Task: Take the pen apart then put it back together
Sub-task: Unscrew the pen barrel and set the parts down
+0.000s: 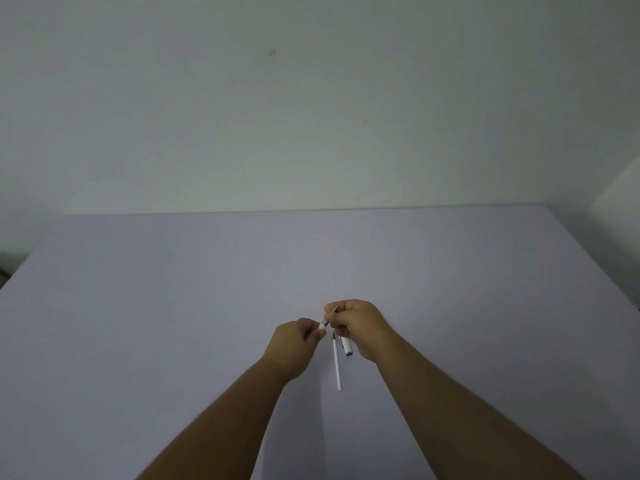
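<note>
Both my hands meet above the middle of the table. My left hand [298, 344] pinches a small white pen piece [322, 325] at its fingertips. My right hand [360, 327] is closed around a thin metallic pen part [334, 309] that pokes out past the thumb; the two pieces touch or nearly touch. On the table under my hands lies a long white refill tube [337, 367] with a dark tip. Beside it lies a short white pen section [347, 347] with a dark end, partly hidden by my right hand.
The table [173, 306] has a plain pale lilac top, its far edge meeting a white wall [311, 116]. The table's right edge runs diagonally at the far right.
</note>
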The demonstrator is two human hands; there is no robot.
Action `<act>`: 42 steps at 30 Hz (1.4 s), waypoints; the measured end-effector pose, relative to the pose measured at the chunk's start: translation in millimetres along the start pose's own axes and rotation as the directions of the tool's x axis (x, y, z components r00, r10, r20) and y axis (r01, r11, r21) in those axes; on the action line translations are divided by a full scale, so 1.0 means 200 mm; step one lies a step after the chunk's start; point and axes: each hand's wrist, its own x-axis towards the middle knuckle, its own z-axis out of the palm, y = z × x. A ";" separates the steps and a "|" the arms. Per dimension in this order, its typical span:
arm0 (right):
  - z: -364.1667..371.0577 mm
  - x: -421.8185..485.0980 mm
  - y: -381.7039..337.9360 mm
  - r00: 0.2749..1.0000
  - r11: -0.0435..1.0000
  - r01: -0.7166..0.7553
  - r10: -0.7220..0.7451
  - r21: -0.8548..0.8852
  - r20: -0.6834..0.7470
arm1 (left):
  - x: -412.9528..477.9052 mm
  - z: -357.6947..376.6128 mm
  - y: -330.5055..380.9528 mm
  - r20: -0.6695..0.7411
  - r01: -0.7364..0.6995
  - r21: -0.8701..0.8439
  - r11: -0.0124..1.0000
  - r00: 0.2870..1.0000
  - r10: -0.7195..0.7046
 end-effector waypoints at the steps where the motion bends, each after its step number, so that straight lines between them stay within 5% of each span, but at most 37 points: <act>1: 0.00 -0.01 -0.01 1.000 1.000 -0.005 0.005 0.009 0.003 | 0.00 0.00 0.00 -0.002 -0.002 -0.001 1.000 1.000 0.002; 14: 0.00 -0.02 0.00 0.995 0.995 -0.047 0.039 -0.087 -0.090 | -0.01 0.01 0.00 -0.002 -0.021 0.015 1.000 1.000 0.021; 18: 0.00 -0.03 -0.01 0.999 1.000 -0.011 0.011 0.021 -0.034 | 0.00 0.01 0.00 -0.006 -0.008 0.023 1.000 1.000 0.008; 38: 0.01 -0.06 0.00 0.998 0.998 -0.062 0.061 -0.032 -0.028 | -0.01 0.01 -0.01 0.003 -0.020 0.033 0.999 1.000 0.020; 42: 0.01 -0.05 -0.01 0.998 0.999 0.029 -0.027 0.037 -0.058 | -0.01 0.00 0.00 0.000 -0.004 0.009 1.000 1.000 0.004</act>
